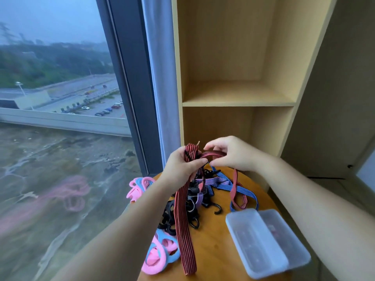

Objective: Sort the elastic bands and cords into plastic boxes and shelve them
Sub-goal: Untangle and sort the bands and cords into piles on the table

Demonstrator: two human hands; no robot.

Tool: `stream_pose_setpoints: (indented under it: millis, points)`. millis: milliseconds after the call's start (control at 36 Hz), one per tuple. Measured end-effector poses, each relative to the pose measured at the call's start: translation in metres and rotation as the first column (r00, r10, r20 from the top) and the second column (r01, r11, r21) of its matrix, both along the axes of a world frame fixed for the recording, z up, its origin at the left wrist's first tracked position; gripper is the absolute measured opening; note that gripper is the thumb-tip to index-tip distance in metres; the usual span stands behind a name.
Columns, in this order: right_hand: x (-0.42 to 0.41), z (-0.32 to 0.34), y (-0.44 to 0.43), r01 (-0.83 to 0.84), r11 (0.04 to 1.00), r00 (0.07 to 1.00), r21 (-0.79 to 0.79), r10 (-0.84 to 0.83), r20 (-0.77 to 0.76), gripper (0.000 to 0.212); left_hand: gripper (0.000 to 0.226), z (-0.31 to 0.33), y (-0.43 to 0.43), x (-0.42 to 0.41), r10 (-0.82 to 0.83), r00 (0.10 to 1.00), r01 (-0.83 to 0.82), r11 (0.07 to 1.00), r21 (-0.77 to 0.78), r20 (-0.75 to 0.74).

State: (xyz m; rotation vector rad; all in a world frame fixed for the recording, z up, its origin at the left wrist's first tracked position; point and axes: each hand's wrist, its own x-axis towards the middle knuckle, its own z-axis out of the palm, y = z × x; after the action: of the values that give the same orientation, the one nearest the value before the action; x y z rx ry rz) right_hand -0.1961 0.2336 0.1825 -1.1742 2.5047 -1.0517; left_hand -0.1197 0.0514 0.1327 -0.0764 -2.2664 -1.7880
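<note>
Above the round table's (pixel 213 250) 12 o'clock edge, left hand (pixel 182 165) fingers clamp the folded red striped band (pixel 183 220), right hand (pixel 230 153) pinches its free loop; advised: lay folds flat and tight to fit the plastic box (pixel 267 240) at 4 o'clock.

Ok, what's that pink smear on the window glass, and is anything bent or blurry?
Head view: the smear is the window glass reflecting the pink and blue rubbery loops; same view, the wide lens bows the edges of the pale wooden shelf unit; the lower left corner is blurred; daylight is dull and soft.
</note>
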Motion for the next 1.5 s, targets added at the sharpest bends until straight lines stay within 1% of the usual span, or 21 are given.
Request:
stream_pose_setpoints:
  millis: [111, 167, 222, 333, 417, 500, 556, 639, 722, 806, 861, 917, 944, 1000, 1056, 1139, 1222, 1278, 1361, 1417, 1500]
  points:
    - [0.007, -0.002, -0.01, 0.002, 1.0, 1.0, 0.02, -0.001, -0.018, 0.013, 0.016, 0.0, 0.0, 0.002, 0.037, 0.999, -0.036, 0.999, 0.037, -0.016]
    - [0.006, -0.003, -0.009, 0.071, 0.997, 0.995, 0.014, -0.07, -0.069, 0.013, 0.021, -0.002, -0.003, 0.003, 0.079, 0.997, -0.079, 0.995, 0.059, -0.009]
    - [0.003, -0.004, -0.006, 0.152, 0.987, 0.986, -0.052, -0.155, -0.061, 0.014, 0.025, -0.004, -0.005, 0.002, 0.121, 0.992, -0.123, 0.989, 0.084, 0.022]
    - [0.002, -0.008, -0.002, 0.272, 0.927, 0.962, -0.258, -0.256, 0.093, 0.015, 0.02, -0.009, -0.008, -0.002, 0.165, 0.981, -0.183, 0.96, 0.211, 0.102]
    - [0.007, -0.009, -0.002, 0.298, 0.868, 0.954, -0.398, -0.286, 0.09, 0.016, 0.019, -0.013, -0.005, -0.006, 0.17, 0.968, -0.212, 0.945, 0.247, 0.184]
    - [0.014, -0.009, -0.004, 0.275, 0.835, 0.961, -0.477, -0.248, 0.121, 0.014, 0.02, -0.014, 0.002, -0.009, 0.15, 0.957, -0.219, 0.935, 0.28, 0.248]
    - [0.019, -0.011, -0.007, 0.246, 0.82, 0.968, -0.517, -0.182, 0.173, 0.017, 0.026, -0.01, 0.009, -0.011, 0.102, 0.96, -0.202, 0.897, 0.392, 0.26]
    - [0.025, -0.019, -0.012, 0.228, 0.804, 0.961, -0.55, -0.094, 0.261, 0.027, 0.041, -0.002, 0.014, -0.014, 0.023, 0.974, -0.156, 0.792, 0.59, 0.227]
    - [0.027, -0.031, -0.014, 0.212, 0.81, 0.947, -0.546, -0.033, 0.319, 0.031, 0.041, 0.001, 0.013, -0.017, 0.007, 0.986, -0.118, 0.741, 0.661, 0.168]
    - [0.027, -0.041, -0.016, 0.204, 0.84, 0.928, -0.502, -0.003, 0.373, 0.035, 0.021, 0.003, 0.012, -0.016, 0.009, 0.998, -0.044, 0.774, 0.631, 0.058]
    - [0.025, -0.045, -0.019, 0.207, 0.865, 0.924, -0.456, -0.02, 0.381, 0.038, 0.01, 0.003, 0.01, -0.015, 0.022, 1.0, -0.029, 0.811, 0.585, 0.02]
    - [0.021, -0.046, -0.022, 0.248, 0.881, 0.918, -0.403, -0.081, 0.388, 0.04, 0.006, 0.003, 0.009, -0.015, 0.048, 0.999, -0.047, 0.853, 0.52, 0.01]
    - [0.019, -0.045, -0.024, 0.261, 0.878, 0.915, -0.4, -0.093, 0.393, 0.035, 0.005, 0.003, 0.01, -0.014, 0.054, 0.999, -0.049, 0.875, 0.482, 0.003]
    - [0.017, -0.042, -0.027, 0.253, 0.863, 0.918, -0.438, -0.071, 0.389, 0.016, 0.006, 0.002, 0.011, -0.013, 0.036, 0.999, -0.023, 0.898, 0.439, -0.021]
    - [0.017, -0.039, -0.031, 0.258, 0.844, 0.921, -0.469, -0.068, 0.384, 0.008, 0.006, 0.002, 0.013, -0.012, 0.009, 0.999, 0.011, 0.91, 0.413, -0.047]
    - [0.018, -0.036, -0.037, 0.347, 0.795, 0.905, -0.498, -0.144, 0.4, 0.015, 0.012, 0.001, 0.014, -0.014, 0.069, 0.997, -0.051, 0.932, 0.359, -0.037]
    - [0.02, -0.037, -0.038, 0.383, 0.76, 0.89, -0.525, -0.153, 0.429, 0.024, 0.025, 0.002, 0.012, -0.016, 0.171, 0.985, -0.147, 0.902, 0.405, -0.023]
    - [0.023, -0.038, -0.04, 0.339, 0.787, 0.884, -0.515, -0.08, 0.46, 0.029, 0.033, 0.003, 0.011, -0.016, 0.163, 0.986, -0.128, 0.884, 0.45, -0.039]
    - [0.027, -0.04, -0.044, 0.309, 0.809, 0.847, -0.501, 0.005, 0.531, 0.035, 0.051, 0.006, 0.015, -0.015, 0.048, 0.997, -0.011, 0.864, 0.503, -0.06]
    - [0.027, -0.04, -0.048, 0.315, 0.808, 0.842, -0.498, 0.004, 0.54, 0.037, 0.048, 0.008, 0.018, -0.014, 0.024, 0.998, 0.01, 0.873, 0.487, -0.063]
    - [0.022, -0.04, -0.051, 0.316, 0.825, 0.841, -0.468, -0.015, 0.541, 0.036, 0.033, 0.009, 0.016, -0.013, 0.097, 0.993, -0.064, 0.928, 0.367, -0.071]
